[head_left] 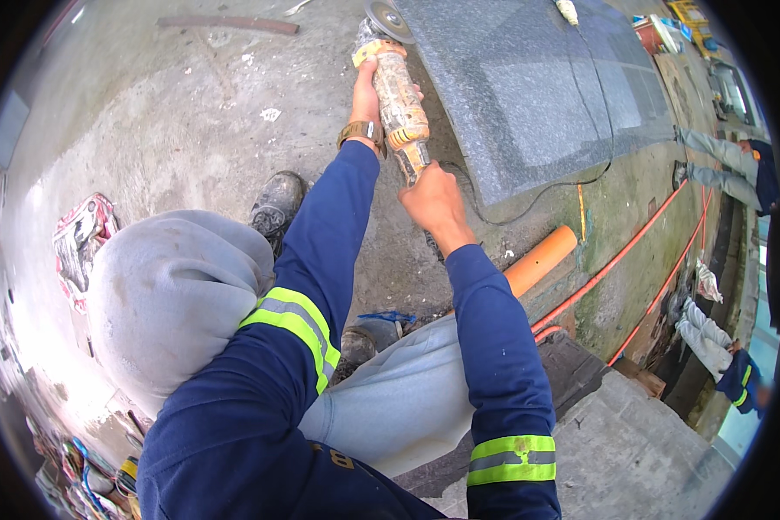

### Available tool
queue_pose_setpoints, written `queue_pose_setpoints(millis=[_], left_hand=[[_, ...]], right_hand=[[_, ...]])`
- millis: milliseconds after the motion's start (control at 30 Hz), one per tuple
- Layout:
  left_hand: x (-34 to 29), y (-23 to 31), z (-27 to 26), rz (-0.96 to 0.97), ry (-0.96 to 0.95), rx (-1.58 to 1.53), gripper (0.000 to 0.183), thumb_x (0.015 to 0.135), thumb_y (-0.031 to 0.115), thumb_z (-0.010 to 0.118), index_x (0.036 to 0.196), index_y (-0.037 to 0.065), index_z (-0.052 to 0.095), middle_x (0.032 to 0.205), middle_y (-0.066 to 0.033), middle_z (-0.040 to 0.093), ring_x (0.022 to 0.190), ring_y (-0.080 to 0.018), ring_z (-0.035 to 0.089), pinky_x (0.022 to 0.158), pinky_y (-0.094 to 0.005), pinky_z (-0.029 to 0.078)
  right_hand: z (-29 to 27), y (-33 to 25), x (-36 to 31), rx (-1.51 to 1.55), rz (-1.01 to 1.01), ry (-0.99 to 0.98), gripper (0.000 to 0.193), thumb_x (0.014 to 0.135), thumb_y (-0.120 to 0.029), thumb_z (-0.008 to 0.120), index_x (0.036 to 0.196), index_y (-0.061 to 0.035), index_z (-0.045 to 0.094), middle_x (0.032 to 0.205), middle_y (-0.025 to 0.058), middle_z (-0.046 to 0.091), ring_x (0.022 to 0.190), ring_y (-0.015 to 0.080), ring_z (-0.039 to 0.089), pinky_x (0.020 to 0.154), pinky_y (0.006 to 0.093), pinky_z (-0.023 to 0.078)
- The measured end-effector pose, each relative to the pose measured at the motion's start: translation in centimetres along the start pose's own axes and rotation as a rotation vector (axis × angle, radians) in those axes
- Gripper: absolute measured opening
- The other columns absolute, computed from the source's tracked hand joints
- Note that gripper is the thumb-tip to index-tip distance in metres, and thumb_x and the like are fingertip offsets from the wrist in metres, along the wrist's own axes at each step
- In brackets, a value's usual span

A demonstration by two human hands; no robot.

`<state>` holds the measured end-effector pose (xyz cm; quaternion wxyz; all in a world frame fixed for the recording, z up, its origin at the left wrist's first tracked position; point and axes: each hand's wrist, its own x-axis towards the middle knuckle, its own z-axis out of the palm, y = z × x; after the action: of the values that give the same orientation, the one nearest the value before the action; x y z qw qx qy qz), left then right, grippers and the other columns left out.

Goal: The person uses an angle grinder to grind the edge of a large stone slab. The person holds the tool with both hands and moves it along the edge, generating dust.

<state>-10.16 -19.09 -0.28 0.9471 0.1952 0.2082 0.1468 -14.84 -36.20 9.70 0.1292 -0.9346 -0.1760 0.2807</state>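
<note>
An angle grinder (400,100), yellow and crusted with pale dust, is held in both my hands. My left hand (367,95) wraps round its front end, just behind the yellow gear head. Around the narrow rear handle closes my right hand (439,201). The round grey disc (390,21) at the far end stands by the left edge of a speckled grey stone slab (529,160); whether they touch I cannot tell. A black cord (614,130) runs over the slab to a pale plug or connector (567,11).
An orange pipe (542,260) lies right of my right forearm, with red hoses (620,258) beyond it. A reddish metal strip (230,23) lies at the far left. Crumpled packaging (85,243) is beside my left knee. Two people (728,165) are at the right edge.
</note>
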Motion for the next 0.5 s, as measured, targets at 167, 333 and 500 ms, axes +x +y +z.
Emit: queue_pose_setpoints(millis=[167,333,500], left_hand=[[-0.56,-0.06,0.41,0.015,0.023,-0.005,0.070,0.090,0.059,0.046,0.127,0.000,0.048,0.089,-0.0250,0.066,0.075,-0.0353,0.070,0.062,-0.0478,0.059],[-0.77,-0.20,0.40,0.015,0.017,-0.008,0.070,0.089,0.059,0.046,0.127,0.001,0.048,0.089,-0.0252,0.066,0.074,-0.0355,0.070,0.061,-0.0477,0.059],[-1.04,-0.21,0.16,0.018,-0.014,0.023,0.069,0.091,0.060,0.043,0.126,0.001,0.046,0.094,-0.0255,0.064,0.078,-0.0361,0.068,0.065,-0.0480,0.058]], right_hand=[[0.18,0.34,-0.13,0.004,0.002,-0.004,0.038,0.080,-0.015,0.066,0.109,0.0082,0.058,0.103,0.0313,0.067,0.100,0.0442,0.065,0.087,0.0479,0.053],[0.27,0.58,-0.40,0.006,-0.004,-0.006,0.039,0.080,-0.014,0.066,0.110,0.0087,0.057,0.104,0.0319,0.066,0.101,0.0445,0.065,0.088,0.0476,0.053],[0.02,0.46,-0.86,0.021,-0.001,-0.024,0.041,0.079,-0.014,0.067,0.111,0.0095,0.057,0.104,0.0323,0.066,0.101,0.0444,0.065,0.088,0.0476,0.053]])
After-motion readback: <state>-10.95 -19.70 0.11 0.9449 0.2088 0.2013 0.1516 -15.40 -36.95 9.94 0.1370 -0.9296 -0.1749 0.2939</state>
